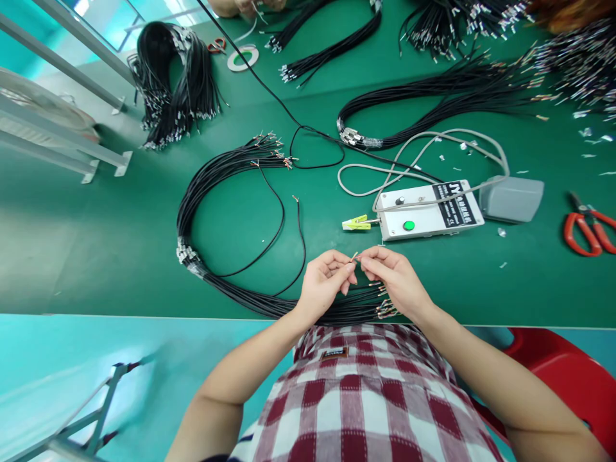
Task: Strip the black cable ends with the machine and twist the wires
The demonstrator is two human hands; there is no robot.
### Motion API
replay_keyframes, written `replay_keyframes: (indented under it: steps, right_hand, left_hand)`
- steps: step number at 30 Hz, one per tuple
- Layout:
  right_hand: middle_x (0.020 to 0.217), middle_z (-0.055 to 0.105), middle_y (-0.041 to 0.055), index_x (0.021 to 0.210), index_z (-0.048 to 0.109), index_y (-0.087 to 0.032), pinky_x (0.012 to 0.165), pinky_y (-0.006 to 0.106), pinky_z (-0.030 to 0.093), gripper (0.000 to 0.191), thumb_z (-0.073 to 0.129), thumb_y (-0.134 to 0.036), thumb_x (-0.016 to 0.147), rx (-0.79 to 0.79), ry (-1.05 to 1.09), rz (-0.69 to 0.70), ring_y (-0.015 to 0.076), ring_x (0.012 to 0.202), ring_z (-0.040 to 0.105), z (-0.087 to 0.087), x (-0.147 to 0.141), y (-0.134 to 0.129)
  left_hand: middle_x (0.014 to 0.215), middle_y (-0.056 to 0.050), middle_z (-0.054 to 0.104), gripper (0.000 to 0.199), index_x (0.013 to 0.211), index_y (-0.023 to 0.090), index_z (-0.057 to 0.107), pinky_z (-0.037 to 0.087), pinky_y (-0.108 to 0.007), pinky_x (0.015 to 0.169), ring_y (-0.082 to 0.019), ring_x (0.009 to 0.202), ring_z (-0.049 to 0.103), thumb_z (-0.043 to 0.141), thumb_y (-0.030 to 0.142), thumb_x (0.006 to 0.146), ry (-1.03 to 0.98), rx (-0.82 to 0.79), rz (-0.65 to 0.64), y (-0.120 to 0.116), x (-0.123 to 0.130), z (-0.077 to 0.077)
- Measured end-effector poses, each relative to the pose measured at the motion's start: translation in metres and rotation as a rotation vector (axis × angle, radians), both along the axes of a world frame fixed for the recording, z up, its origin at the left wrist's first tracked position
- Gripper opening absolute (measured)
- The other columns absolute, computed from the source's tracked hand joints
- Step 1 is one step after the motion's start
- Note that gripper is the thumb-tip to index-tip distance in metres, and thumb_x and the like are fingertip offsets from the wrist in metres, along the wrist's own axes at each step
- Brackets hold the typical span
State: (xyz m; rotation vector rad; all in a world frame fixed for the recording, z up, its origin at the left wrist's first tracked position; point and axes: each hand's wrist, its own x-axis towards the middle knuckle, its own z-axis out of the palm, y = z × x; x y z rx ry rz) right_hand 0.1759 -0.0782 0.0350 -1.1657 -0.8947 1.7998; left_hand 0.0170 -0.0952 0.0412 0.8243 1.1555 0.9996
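My left hand (330,277) and my right hand (392,276) meet near the table's front edge, fingertips pinched on the thin stripped end of a cable (355,256). Which wires each hand grips is too small to see fully. Under my wrists runs a curved bundle of black cables (185,205), tied at its bend, with bare copper-coloured ends at both tips. Two single cables stand apart from it inside the curve. Just beyond my hands sits a small white machine (423,224) with a green button and a yellow-green clip (357,222) at its left end.
A grey block (513,199) and looped grey cord lie by the machine. Red-handled cutters (590,228) rest at right. More black cable bundles (176,83) lie behind, with a tape roll (243,58) and another person's hand (245,6). A red stool (563,378) stands right.
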Motion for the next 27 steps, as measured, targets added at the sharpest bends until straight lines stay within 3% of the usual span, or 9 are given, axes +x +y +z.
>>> replay_keyframes:
  steps: [5,11,20,27]
  right_hand:
    - [0.075,0.063,-0.0007,0.087,0.073,-0.020,0.060,0.026,0.039,0.024,0.073,-0.042,0.079,0.035,0.001,-0.014,0.0096,0.061,0.049,0.002,0.000,0.002]
    - [0.073,0.066,-0.0006,0.079,0.071,-0.020,0.059,0.026,0.042,0.028,0.083,-0.043,0.069,0.099,-0.073,-0.044,0.0094,0.059,0.051,0.002,-0.010,0.004]
    - [0.065,0.065,-0.0012,0.078,0.074,-0.019,0.052,0.025,0.038,0.033,0.086,-0.046,0.063,-0.007,-0.048,-0.072,0.0079,0.053,0.045,-0.001,-0.015,0.001]
    - [0.072,0.069,0.0007,0.080,0.073,-0.020,0.059,0.026,0.045,0.029,0.085,-0.043,0.067,0.041,-0.063,-0.043,0.0113,0.062,0.056,-0.004,-0.010,-0.004]
  left_hand:
    - [0.059,-0.001,0.066,0.033,0.079,0.013,0.061,0.036,-0.019,0.043,-0.006,0.041,0.049,0.078,0.041,0.077,-0.006,0.005,0.012,0.001,0.000,0.000]
    - [0.059,-0.001,0.065,0.035,0.078,0.013,0.061,0.033,-0.019,0.042,-0.005,0.041,0.046,0.079,0.043,0.076,0.014,0.003,0.013,0.000,0.000,0.001]
    - [0.062,-0.001,0.064,0.035,0.083,0.014,0.062,0.031,-0.016,0.045,-0.006,0.052,0.052,0.082,0.041,0.073,-0.080,-0.031,0.089,-0.004,0.001,-0.005]
    - [0.063,-0.002,0.065,0.033,0.082,0.014,0.062,0.031,-0.018,0.047,-0.005,0.050,0.047,0.080,0.040,0.075,-0.118,-0.025,0.105,-0.005,0.001,-0.006]
